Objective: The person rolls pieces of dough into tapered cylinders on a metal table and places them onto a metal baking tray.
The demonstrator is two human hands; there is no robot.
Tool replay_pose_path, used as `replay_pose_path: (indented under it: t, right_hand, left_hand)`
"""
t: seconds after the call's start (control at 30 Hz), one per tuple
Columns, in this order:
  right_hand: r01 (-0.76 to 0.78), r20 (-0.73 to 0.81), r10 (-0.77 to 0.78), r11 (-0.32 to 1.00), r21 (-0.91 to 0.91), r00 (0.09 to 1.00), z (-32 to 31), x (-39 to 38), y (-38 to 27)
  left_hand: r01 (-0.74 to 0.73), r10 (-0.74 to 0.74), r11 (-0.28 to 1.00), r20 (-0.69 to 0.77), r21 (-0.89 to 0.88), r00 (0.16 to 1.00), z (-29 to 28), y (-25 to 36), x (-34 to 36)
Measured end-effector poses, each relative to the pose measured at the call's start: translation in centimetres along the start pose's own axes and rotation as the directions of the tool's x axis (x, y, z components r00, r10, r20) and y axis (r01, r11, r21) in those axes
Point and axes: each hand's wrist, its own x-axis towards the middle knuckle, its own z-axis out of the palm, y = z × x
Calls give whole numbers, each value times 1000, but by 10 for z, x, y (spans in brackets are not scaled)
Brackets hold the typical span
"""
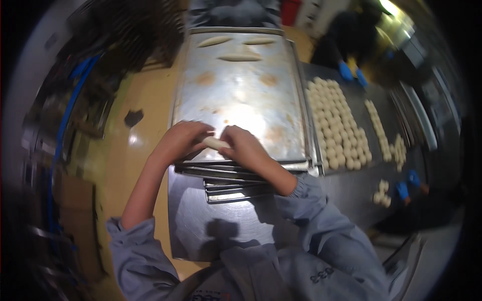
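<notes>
A short pale roll of dough (215, 143) is held between my two hands, just over the near end of a metal baking tray (236, 90). My left hand (187, 137) has its fingers curled round the dough's left end. At the other end, my right hand (243, 144) grips the dough with thumb and fingers. Toward the far end of the tray lie long pointed dough pieces: one on the left (215, 41), one on the right (258, 41) and one nearer the middle (240, 57). Brown stains mark the tray's surface.
More trays (236, 193) are stacked unevenly beneath, on a steel table (193, 226). To the right, many dough balls (339, 125) sit in rows on a dark worktop (346, 195). Blue-gloved hands of other people (353, 74) work along it. Racks stand at the left.
</notes>
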Motion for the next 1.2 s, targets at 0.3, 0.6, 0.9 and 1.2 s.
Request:
replay_pose_path:
  t: [0.3, 0.6, 0.9, 1.2]
  right_hand:
    - [147, -656, -112, 989, -1, 747, -15, -170, -28]
    - [-294, -824, 522, 841, 454, 219, -28, -304, 89]
    - [-639, -838, 322, 768, -41, 441, -82, -239, 270]
    - [-730, -682, 393, 609, -309, 617, -83, -220, 284]
  left_hand:
    - [78, -49, 996, -474, 40, 879, 13, 26, -92]
    - [616, -798, 592, -269, -520, 539, 251, 90, -294]
    - [307, -292, 946, -137, 102, 946, 271, 114, -280]
    - [440, -413, 874, -160, 207, 897, 270, 159, -267]
